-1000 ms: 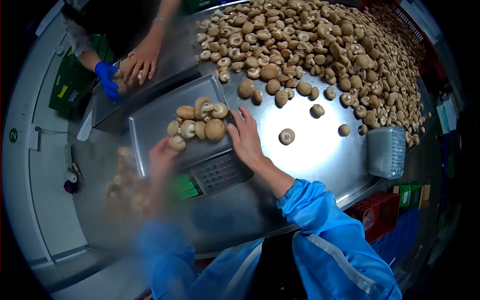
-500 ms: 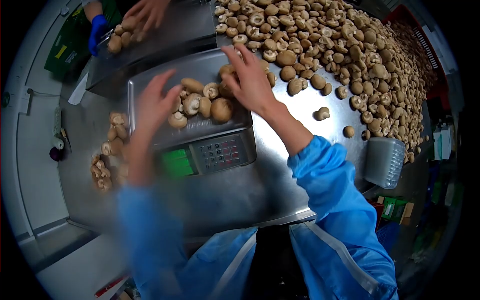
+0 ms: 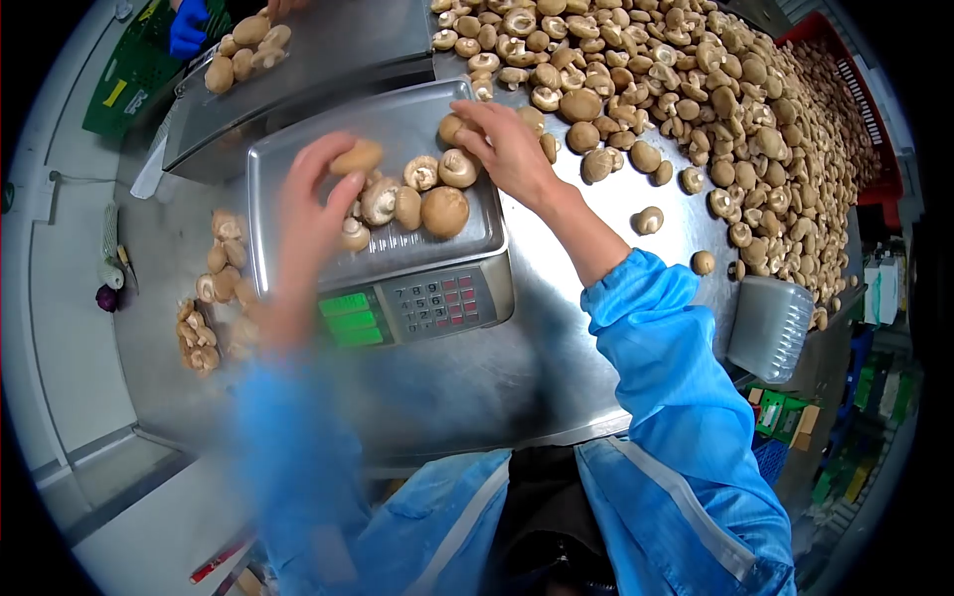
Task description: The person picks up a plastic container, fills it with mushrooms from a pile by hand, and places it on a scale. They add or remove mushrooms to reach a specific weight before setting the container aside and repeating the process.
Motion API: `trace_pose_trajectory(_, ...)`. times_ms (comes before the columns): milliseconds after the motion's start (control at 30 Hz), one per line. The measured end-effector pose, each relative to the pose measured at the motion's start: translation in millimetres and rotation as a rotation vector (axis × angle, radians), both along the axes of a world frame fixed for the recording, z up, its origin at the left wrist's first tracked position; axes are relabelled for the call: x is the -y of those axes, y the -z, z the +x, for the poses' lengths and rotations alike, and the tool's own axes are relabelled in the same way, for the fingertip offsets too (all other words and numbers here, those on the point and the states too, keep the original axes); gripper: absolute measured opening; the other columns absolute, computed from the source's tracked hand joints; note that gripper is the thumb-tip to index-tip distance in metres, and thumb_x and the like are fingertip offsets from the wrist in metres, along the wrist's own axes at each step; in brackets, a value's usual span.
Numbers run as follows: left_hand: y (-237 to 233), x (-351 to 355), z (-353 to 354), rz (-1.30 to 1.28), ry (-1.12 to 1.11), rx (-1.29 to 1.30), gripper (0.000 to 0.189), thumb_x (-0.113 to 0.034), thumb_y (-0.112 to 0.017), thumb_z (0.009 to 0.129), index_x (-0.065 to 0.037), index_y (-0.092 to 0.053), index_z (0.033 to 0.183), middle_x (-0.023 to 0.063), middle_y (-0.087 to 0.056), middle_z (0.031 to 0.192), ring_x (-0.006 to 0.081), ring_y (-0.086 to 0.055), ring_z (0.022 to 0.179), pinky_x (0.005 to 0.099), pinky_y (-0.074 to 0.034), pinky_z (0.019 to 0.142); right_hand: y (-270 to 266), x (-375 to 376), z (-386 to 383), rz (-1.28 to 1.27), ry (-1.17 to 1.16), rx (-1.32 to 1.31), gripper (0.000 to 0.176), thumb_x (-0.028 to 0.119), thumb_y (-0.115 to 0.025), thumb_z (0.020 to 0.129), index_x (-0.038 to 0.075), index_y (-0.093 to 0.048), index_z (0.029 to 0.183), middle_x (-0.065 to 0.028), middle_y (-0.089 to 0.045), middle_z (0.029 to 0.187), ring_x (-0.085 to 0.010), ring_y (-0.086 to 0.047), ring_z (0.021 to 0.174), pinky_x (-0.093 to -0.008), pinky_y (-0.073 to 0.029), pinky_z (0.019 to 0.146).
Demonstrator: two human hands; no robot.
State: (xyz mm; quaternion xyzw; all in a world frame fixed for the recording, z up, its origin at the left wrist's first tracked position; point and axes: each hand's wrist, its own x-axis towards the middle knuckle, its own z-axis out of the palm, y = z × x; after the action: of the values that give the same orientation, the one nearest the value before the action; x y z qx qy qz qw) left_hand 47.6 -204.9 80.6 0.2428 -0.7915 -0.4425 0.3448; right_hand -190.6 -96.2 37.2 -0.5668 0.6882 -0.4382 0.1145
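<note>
A clear tray of mushrooms rests on the metal pan of a scale with a lit green display. My left hand, blurred by motion, holds a brown mushroom between thumb and fingers over the left part of the tray. My right hand is at the tray's far right corner, its fingers closed round another mushroom. Between the hands, several mushrooms lie in the tray, some with stems up.
A large heap of mushrooms spreads over the right and back of the steel table. Stacked clear trays stand at the right edge. Mushroom groups lie left of the scale. A co-worker's blue-gloved hand is at the upper left.
My left hand has picked up a mushroom from the tray's far left part. My right hand's fingers have closed round one at the far right. The co-worker's hands have moved up and away from their mushrooms.
</note>
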Motion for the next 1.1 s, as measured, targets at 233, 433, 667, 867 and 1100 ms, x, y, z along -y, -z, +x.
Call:
trace_pose_trajectory(233, 9.2, -66.2, 36.7, -0.346, 0.057, 0.141, 0.034, -0.001, -0.069, 0.075, -0.001, -0.058, 0.107, 0.0217, -0.048, 0.135, 0.0387, -0.046, 0.129, 0.0459, -0.040, 0.106, -41.6, -32.9, 30.6, -0.349, -0.010, -0.003, 0.033, 0.014, -0.058, 0.093, 0.005, -0.058, 0.124, -0.0135, -0.059, 0.122, -0.0280, -0.055, 0.112, -0.0370, -0.044, 0.097)
trace_pose_trajectory(433, 25.0, -62.6, 34.6, -0.598, -0.005, 0.154, 0.056, -0.013, -0.077, 0.070, -0.006, -0.052, 0.120, 0.0219, -0.039, 0.144, 0.0445, -0.032, 0.138, 0.0545, -0.029, 0.110, -54.8, -52.8, 70.7, -0.382, -0.211, -0.104, 0.042, 0.013, -0.068, 0.085, 0.006, -0.058, 0.125, -0.0125, -0.056, 0.124, -0.0343, -0.051, 0.120, -0.0448, -0.042, 0.102)
trace_pose_trajectory(667, 28.0, -38.5, 23.6, -0.469, 0.040, 0.278, 0.088, -0.030, -0.080, 0.068, -0.004, -0.039, 0.141, 0.0174, -0.037, 0.150, 0.0397, -0.027, 0.141, 0.0501, -0.024, 0.114, -22.7, -55.3, 84.4, -0.275, -0.184, -0.254, 0.044, 0.013, -0.069, 0.083, 0.007, -0.057, 0.124, -0.0115, -0.055, 0.124, -0.0336, -0.049, 0.120, -0.0446, -0.041, 0.103)
trace_pose_trajectory(867, 27.1, -41.6, 17.3, -0.345, 0.052, 0.239, 0.089, -0.027, -0.081, 0.072, -0.004, -0.035, 0.145, 0.0178, -0.035, 0.150, 0.0357, -0.032, 0.140, 0.0437, -0.027, 0.115, -37.4, -39.5, 94.5, -0.396, -0.170, -0.134, 0.041, 0.015, -0.070, 0.079, 0.007, -0.057, 0.117, -0.0102, -0.056, 0.117, -0.0325, -0.051, 0.116, -0.0435, -0.042, 0.101)
trace_pose_trajectory(1100, 28.2, -44.9, 15.3, -0.246, 0.036, 0.229, 0.101, -0.030, -0.084, 0.070, -0.005, -0.027, 0.150, 0.0150, -0.032, 0.152, 0.0297, -0.035, 0.139, 0.0403, -0.030, 0.114, -11.2, -31.6, 103.9, -0.291, -0.065, -0.207, 0.044, 0.017, -0.063, 0.081, 0.007, -0.052, 0.123, -0.0131, -0.053, 0.125, -0.0346, -0.050, 0.119, -0.0436, -0.040, 0.104)
